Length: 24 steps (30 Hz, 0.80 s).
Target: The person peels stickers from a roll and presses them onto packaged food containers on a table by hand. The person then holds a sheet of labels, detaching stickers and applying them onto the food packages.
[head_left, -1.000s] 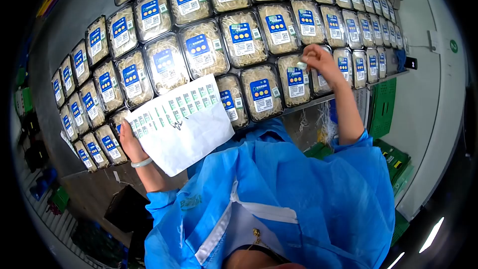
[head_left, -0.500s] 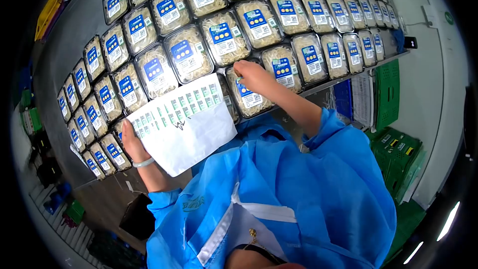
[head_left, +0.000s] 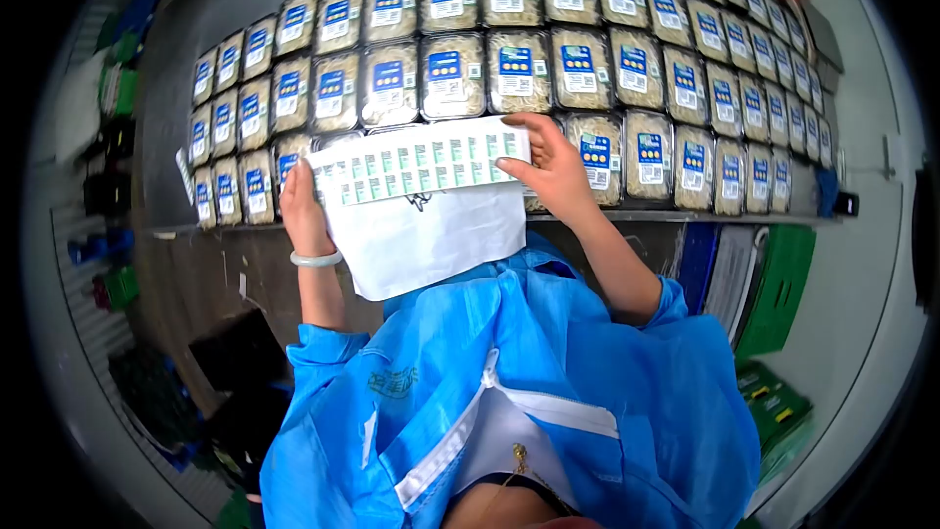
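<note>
A white sheet (head_left: 431, 240) with rows of small green-and-white stickers (head_left: 421, 168) is held in front of my chest. Its left edge is gripped by my left hand (head_left: 304, 211), which wears a pale bracelet. At the sheet's upper right corner, my right hand (head_left: 553, 168) pinches the sticker strip between thumb and fingers. Behind the sheet, rows of black trays with clear film (head_left: 452, 73) hold pale strands and carry blue-and-white labels. Some trays, such as one right of my right hand (head_left: 594, 152), also bear a small green sticker. The sheet partly covers the nearest row.
The trays stand on a dark metal table (head_left: 168, 152). Green crates (head_left: 778, 289) and a blue crate (head_left: 697, 260) are at the lower right. A dark box (head_left: 238, 351) lies below the table's left part. A small black device (head_left: 846, 204) sits at the right end.
My right hand has moved left from the trays to the sheet and taken hold of its upper right corner. The sheet is more level, and the view has turned.
</note>
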Each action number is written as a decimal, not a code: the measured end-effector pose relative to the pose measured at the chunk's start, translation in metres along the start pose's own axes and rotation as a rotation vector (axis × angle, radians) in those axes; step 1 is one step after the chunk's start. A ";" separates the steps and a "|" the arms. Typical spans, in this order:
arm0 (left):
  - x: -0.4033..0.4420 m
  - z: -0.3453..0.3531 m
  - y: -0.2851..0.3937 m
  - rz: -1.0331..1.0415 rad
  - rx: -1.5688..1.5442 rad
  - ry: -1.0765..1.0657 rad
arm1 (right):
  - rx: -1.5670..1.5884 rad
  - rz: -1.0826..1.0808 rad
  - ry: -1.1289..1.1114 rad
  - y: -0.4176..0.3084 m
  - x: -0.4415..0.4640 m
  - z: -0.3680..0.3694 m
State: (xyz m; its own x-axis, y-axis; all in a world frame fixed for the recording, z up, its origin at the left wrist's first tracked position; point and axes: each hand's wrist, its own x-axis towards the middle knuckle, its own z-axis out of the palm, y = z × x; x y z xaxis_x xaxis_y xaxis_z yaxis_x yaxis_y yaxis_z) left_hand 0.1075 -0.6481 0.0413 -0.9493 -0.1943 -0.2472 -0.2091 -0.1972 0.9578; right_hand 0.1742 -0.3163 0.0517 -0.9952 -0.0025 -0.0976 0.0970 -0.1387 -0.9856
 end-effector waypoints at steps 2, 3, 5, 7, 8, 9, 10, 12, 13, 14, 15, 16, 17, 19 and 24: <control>-0.022 0.005 0.009 0.048 0.018 0.032 | 0.097 0.027 -0.013 -0.007 -0.009 -0.001; -0.031 0.005 0.010 0.074 0.044 0.048 | 0.087 0.033 -0.027 -0.008 -0.012 -0.002; -0.046 0.005 0.010 0.137 0.048 0.049 | 0.072 0.049 -0.045 -0.007 -0.017 -0.001; -0.061 0.005 0.010 0.196 0.078 0.055 | -0.011 0.042 0.008 0.000 -0.021 0.000; -0.062 -0.004 0.005 0.264 0.156 0.060 | -0.046 0.037 0.025 0.006 -0.023 -0.002; -0.061 -0.015 -0.005 0.331 0.232 0.062 | -0.083 0.031 0.045 0.007 -0.026 -0.002; -0.059 -0.026 -0.013 0.302 0.267 0.074 | -0.039 0.059 0.084 0.005 -0.028 0.001; -0.052 -0.030 -0.016 0.253 0.324 0.086 | -0.061 0.076 0.080 0.006 -0.033 0.003; -0.048 -0.027 -0.020 0.372 0.457 0.149 | -0.075 0.079 0.082 0.009 -0.035 0.004; -0.049 -0.013 -0.013 0.492 0.590 0.214 | -0.079 0.069 0.128 0.013 -0.036 0.007; -0.049 -0.005 -0.004 0.611 0.725 0.282 | -0.158 0.113 0.155 0.006 -0.038 0.011; -0.048 -0.005 0.005 0.767 0.911 0.234 | -0.183 0.106 0.179 0.006 -0.039 0.017; -0.053 0.010 0.020 0.833 0.903 0.159 | -0.206 0.105 0.203 0.007 -0.039 0.023; -0.052 0.025 0.031 0.802 0.874 -0.302 | -0.287 0.046 0.211 0.005 -0.039 0.043; -0.021 0.020 0.026 0.580 0.874 -0.667 | -0.378 -0.052 0.240 -0.006 -0.019 0.102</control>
State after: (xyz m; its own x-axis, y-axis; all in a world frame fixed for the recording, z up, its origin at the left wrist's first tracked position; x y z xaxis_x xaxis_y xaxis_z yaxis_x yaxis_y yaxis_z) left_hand 0.1177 -0.6303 0.0747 -0.8341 0.5379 0.1225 0.4376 0.5098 0.7407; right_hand 0.1912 -0.4160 0.0735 -0.9726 0.2304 -0.0317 0.0880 0.2387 -0.9671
